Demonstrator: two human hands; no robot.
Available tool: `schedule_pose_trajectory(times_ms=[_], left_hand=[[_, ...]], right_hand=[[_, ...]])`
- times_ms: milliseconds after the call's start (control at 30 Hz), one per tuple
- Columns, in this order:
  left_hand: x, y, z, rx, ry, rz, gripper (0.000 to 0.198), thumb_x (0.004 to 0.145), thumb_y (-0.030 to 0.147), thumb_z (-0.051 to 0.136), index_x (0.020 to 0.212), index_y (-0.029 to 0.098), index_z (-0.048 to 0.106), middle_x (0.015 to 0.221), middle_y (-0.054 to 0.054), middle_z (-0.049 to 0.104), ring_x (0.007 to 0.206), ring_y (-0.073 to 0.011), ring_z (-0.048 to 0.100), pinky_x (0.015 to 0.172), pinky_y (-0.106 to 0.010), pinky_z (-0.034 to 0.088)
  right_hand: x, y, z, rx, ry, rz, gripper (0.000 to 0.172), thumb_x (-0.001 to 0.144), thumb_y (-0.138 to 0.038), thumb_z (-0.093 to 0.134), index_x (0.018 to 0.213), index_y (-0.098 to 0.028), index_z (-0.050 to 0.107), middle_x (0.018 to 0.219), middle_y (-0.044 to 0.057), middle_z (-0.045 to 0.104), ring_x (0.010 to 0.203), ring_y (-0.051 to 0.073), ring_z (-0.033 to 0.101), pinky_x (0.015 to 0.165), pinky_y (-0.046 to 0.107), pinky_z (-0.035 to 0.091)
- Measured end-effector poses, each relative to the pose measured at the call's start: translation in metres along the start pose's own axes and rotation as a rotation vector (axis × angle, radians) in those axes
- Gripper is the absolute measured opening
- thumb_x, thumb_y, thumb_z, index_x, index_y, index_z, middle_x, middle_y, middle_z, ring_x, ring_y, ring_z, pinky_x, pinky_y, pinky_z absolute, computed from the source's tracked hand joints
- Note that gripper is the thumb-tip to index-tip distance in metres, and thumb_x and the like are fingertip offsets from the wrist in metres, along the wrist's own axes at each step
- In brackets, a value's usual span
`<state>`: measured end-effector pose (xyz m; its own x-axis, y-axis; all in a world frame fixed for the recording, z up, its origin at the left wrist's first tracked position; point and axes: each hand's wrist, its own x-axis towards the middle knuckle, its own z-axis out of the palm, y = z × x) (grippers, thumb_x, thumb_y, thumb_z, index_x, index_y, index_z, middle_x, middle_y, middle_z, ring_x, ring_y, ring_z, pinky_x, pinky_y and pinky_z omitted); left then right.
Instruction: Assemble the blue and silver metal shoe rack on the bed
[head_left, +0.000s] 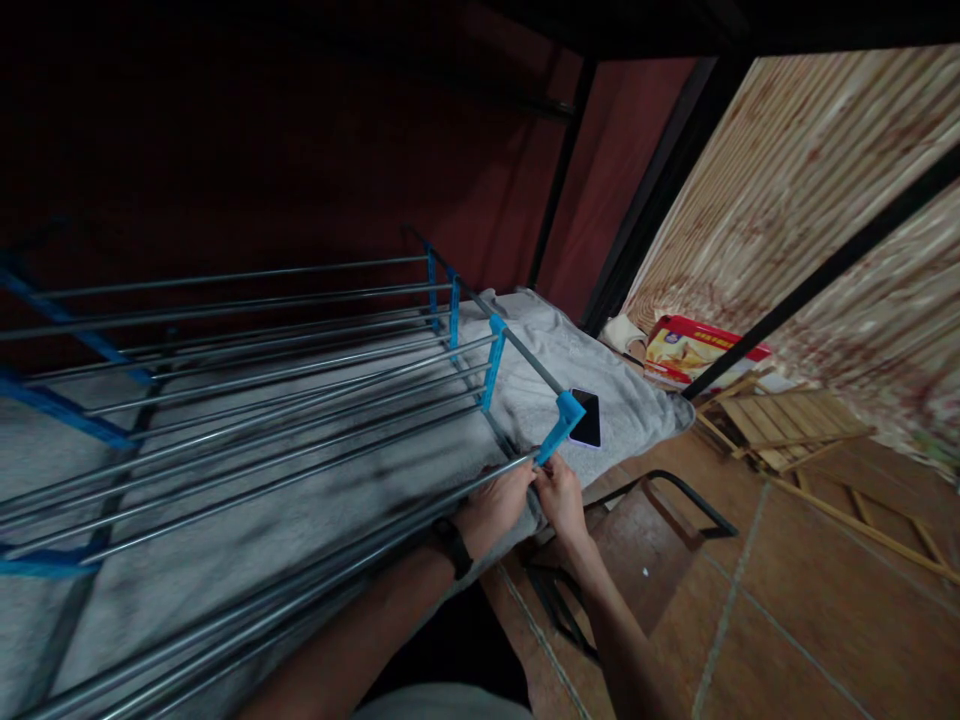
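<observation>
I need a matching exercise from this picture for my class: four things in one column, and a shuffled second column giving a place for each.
Things
1. Smartphone
2. Dark wristband
3. Blue corner joint of the drying rack
4. Slatted wooden frame

Places
A. On the tiled floor
B. Right by the left hand and right hand
C. Around the left wrist
D. Lying flat on the grey cloth

Right pairs: 1-D, 2-C, 3-B, 4-A
</observation>
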<state>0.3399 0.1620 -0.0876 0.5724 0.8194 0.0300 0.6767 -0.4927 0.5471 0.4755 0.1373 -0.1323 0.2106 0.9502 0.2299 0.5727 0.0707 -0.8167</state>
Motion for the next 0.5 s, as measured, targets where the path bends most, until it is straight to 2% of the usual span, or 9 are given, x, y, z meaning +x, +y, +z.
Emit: schedule_pose_trajectory(times_ms=[133, 367, 500], left_hand=[[0.0, -0.004, -0.003, -0.004, -0.008, 0.047, 0.037, 0.096, 0.016, 0.028, 0.118, 0.013, 0.057, 0.114, -0.015, 0.066, 0.104, -0.0239, 0.062, 0.094, -0.036, 0.046], [-0.007, -0.003, -0.009, -0.077, -0.064, -0.036, 0.035, 0.097, 0.02, 0.03, 0.121, 0.017, 0.054, 0.106, -0.012, 0.069, 0.095, -0.0227, 0.066, 0.08, -0.032, 0.052], [-0.009, -0.005, -0.006, -0.086, -0.031, -0.019, 0.034, 0.097, 0.022, 0.03, 0.121, 0.018, 0.054, 0.108, -0.012, 0.068, 0.099, -0.0225, 0.065, 0.082, -0.032, 0.051]], right_hand=[[0.0, -0.003, -0.001, -0.003, -0.021, 0.004, 0.014, 0.082, -0.026, 0.049, 0.091, -0.02, 0.058, 0.087, 0.006, 0.068, 0.082, 0.022, 0.063, 0.076, 0.033, 0.047], [-0.002, -0.004, -0.003, -0.042, -0.037, -0.007, 0.019, 0.085, -0.027, 0.049, 0.099, -0.02, 0.059, 0.088, 0.007, 0.068, 0.081, 0.023, 0.064, 0.076, 0.033, 0.048], [-0.004, -0.003, -0.002, -0.068, -0.037, -0.024, 0.019, 0.085, -0.026, 0.048, 0.098, -0.02, 0.059, 0.086, 0.006, 0.068, 0.081, 0.023, 0.064, 0.076, 0.032, 0.048]])
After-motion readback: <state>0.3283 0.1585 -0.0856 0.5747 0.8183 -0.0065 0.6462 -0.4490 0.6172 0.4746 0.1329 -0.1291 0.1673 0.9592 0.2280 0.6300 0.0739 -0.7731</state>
